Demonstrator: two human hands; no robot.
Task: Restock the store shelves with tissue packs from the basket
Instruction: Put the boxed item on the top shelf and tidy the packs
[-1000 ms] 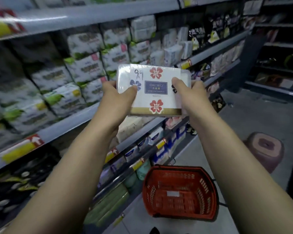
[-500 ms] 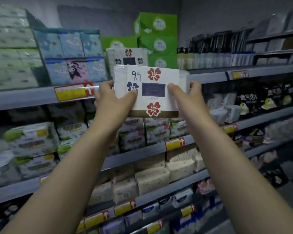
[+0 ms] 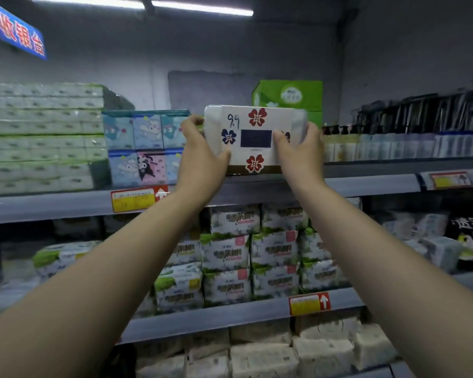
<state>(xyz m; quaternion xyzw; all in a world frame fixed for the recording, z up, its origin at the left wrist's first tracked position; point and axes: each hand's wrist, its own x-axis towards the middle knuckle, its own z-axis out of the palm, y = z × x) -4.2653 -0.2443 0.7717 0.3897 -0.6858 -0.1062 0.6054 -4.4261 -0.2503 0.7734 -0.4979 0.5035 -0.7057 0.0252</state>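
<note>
Both my hands grip one tissue pack [image 3: 257, 137] by its short sides. The left hand [image 3: 200, 156] curls over the top-left corner with its thumb on the front; the right hand [image 3: 301, 156] has its thumb on the front and its fingers hidden behind. The pack is upright at the front edge of the top shelf [image 3: 366, 184], bottom edge level with the lip; I can't tell if it's resting yet.

Progress: this pack is at the shelf but not released. The basket is out of view, so the count left is unknown.

Room: the gap sits between the cartoon packs [image 3: 145, 148] on the left and the bottle row [image 3: 393, 144] on the right. The left knuckles are just beside the cartoon packs, so that side is tight. The green box [image 3: 290, 95] behind probably limits depth. The right side looks freer for pulling the hands out.
</note>
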